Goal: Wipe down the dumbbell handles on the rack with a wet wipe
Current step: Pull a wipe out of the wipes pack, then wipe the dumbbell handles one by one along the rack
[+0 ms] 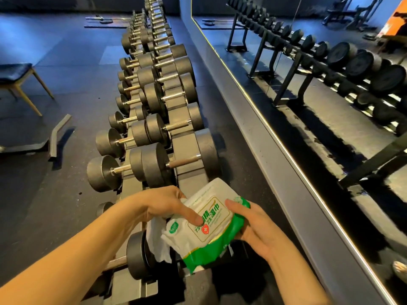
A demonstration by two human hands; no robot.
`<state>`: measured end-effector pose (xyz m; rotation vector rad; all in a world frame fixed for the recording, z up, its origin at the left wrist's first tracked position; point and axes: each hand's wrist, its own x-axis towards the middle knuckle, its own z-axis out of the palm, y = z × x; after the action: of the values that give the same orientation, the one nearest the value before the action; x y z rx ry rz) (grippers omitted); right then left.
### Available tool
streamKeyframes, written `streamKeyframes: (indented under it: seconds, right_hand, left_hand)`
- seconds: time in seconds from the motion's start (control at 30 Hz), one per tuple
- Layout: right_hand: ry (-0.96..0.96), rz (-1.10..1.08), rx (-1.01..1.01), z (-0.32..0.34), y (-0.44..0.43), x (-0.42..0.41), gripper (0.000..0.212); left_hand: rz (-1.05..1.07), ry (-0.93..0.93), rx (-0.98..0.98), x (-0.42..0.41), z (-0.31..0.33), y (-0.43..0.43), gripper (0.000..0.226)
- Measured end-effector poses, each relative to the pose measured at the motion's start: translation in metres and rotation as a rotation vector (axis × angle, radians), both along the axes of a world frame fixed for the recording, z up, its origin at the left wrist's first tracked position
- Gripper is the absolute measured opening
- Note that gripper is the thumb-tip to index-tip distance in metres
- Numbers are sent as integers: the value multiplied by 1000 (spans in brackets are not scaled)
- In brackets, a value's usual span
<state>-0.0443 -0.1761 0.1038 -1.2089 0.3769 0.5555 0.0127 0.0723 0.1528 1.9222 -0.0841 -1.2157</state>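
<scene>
A green-and-white wet-wipe pack (pixel 211 225) is held over the near end of the dumbbell rack (pixel 182 155). The left hand (pixel 158 205) grips its left edge, thumb pressing the label. The right hand (pixel 257 227) curls its fingers under the right side. A white wipe (pixel 157 241) hangs beneath the left hand.

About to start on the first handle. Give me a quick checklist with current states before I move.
1. Wipe pulled out: ok; the loose wipe hangs under the left hand.
2. Flap of the wipe pack resealed: cannot tell; the left thumb presses on its label.
3. A hand free for wiping: not ok; the right hand and the left hand both hold the wipe pack.
4. Nearest upper dumbbell handle exposed: ok; nothing lies on it.
5. Loose wipe on that handle: not ok; not touching yet.
</scene>
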Motion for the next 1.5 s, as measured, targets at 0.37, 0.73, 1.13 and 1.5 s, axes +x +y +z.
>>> streamKeyframes:
  seconds: [0.37,0.73,1.13,1.5]
  right_hand:
    - [82,-318,-111,-53,18,-14,26]
    - [141,-520,-528,-129,36,-23,4]
    - [20,-353,-1158,-99,46,-41,43]
    - [220,89,-7,-88,193,-93,27]
  left_hand:
    - [214,-256,73,-4,-41,16,49]
    - [728,-27,-140,-8,-73,92,69]
    - [744,-182,-302,-69,-88,88,25]
    - [1076,-86,-557,-146,-45,102,28]
